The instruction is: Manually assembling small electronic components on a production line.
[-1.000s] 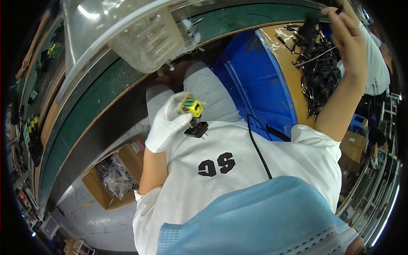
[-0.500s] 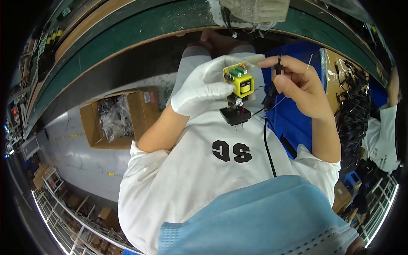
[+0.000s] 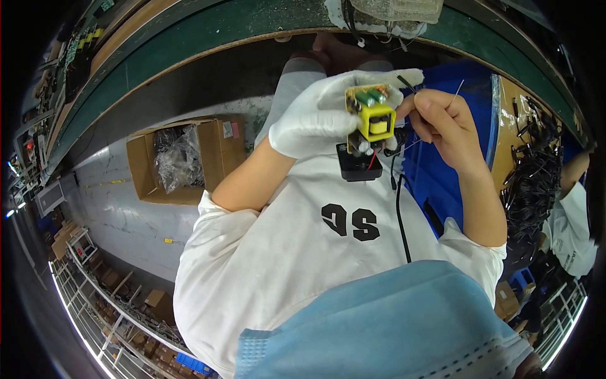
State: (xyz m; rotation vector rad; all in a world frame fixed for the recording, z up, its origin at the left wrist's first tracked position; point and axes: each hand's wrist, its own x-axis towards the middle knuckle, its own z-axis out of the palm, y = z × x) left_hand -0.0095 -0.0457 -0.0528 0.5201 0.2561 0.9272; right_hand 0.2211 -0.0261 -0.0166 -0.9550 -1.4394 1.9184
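My left hand (image 3: 309, 129), in a white glove, grips a small circuit board (image 3: 351, 101) by its edge. The board carries a yellow-framed transformer (image 3: 379, 124) and green and silver components. Just below it a black plug housing (image 3: 361, 167) hangs, with a red wire showing between the two. My right hand (image 3: 449, 129) is bare and pinches a black cable (image 3: 406, 82) close to the board's right side. The cable's short end sticks up past the fingertips. A thin silvery wire (image 3: 456, 95) also passes through the right hand. Part of the cable is hidden behind the fingers.
A green-edged bench (image 3: 246, 31) runs across the top. An open cardboard box (image 3: 221, 155) with clear plastic bags stands on the floor at left. A blue surface (image 3: 442, 183) and a heap of black cables (image 3: 533, 177) lie at right. Another person's sleeve (image 3: 571, 221) shows beyond.
The board has shifted right and turned a little, with the plug housing tilted differently. My right hand has moved closer to it, its fingers curled in more, and the cable end now tilts leftward.
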